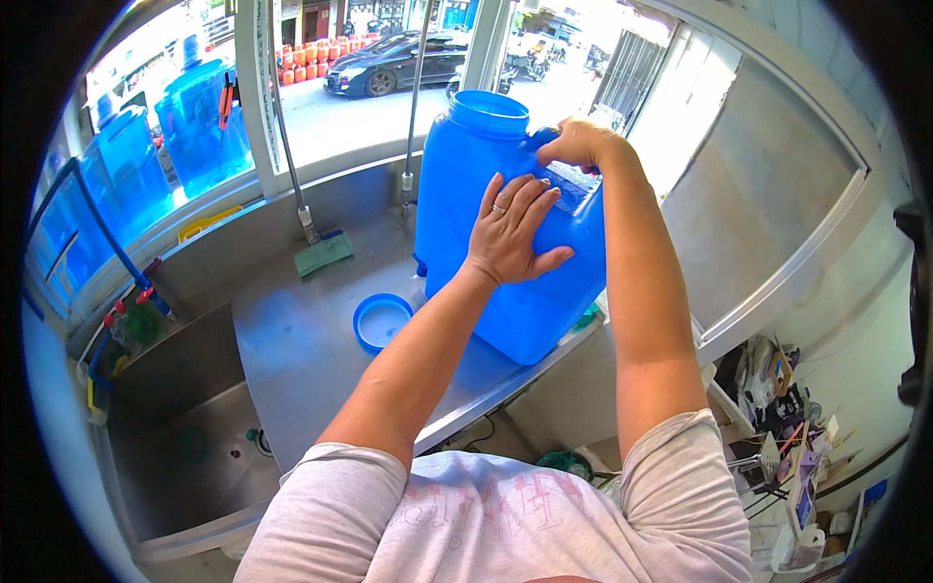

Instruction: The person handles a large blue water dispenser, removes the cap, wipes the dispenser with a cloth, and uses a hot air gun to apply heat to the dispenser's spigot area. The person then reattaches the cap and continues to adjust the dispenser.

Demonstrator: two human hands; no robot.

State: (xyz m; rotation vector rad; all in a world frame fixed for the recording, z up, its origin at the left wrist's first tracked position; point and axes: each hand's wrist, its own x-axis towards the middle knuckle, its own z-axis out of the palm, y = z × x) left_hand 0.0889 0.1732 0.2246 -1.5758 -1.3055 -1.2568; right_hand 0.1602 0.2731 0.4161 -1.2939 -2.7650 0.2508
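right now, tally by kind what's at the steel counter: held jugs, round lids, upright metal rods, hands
held blue jug: 1
round blue lid: 1
upright metal rods: 2
hands: 2 (left hand, right hand)
total: 6

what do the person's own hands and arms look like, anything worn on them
Both hands are ungloved. The left hand wears a ring on one finger; none shows on the right hand. The forearms are bare, below short, loose, pale greyish-pink sleeves.
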